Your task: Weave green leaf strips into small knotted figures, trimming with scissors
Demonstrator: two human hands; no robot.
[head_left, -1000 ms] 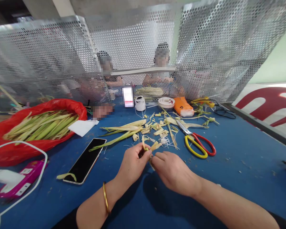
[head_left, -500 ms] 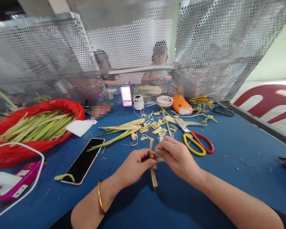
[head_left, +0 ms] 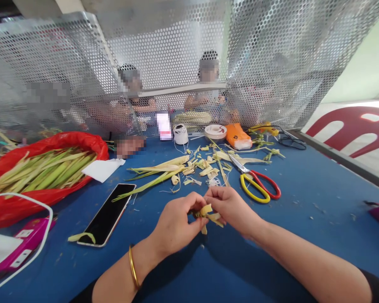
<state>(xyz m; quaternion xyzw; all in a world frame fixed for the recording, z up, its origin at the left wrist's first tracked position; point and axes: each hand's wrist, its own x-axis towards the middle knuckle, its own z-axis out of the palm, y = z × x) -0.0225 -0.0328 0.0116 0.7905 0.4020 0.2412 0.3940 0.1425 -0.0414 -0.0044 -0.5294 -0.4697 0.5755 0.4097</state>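
Note:
My left hand (head_left: 177,221) pinches a small folded piece of pale leaf strips (head_left: 206,209) between thumb and fingers, above the table; its strip ends stick out to the right and below. Against its upper right side, my right hand (head_left: 232,208) has thumb and forefinger pressed together; what lies in that pinch is too small to make out. Past the hands lie cut leaf scraps (head_left: 205,164) and tangled white thread (head_left: 214,182). Scissors (head_left: 246,171) with one yellow and one red handle lie half open beyond my right hand. Longer leaf strips (head_left: 158,179) lie beyond my left hand.
A red plastic bag (head_left: 97,141) of leaves and a black-screened phone (head_left: 109,216) are at left, near a purple power strip (head_left: 22,244). At the back stand a thread cone (head_left: 180,134), tape roll (head_left: 215,132) and orange packet (head_left: 238,136). People sit behind the perforated screen (head_left: 167,54).
The leaf piece has turned in my left hand: its long upright strip now appears curled over the fingers. My right fingers stay close to it. The whole view has shifted slightly.

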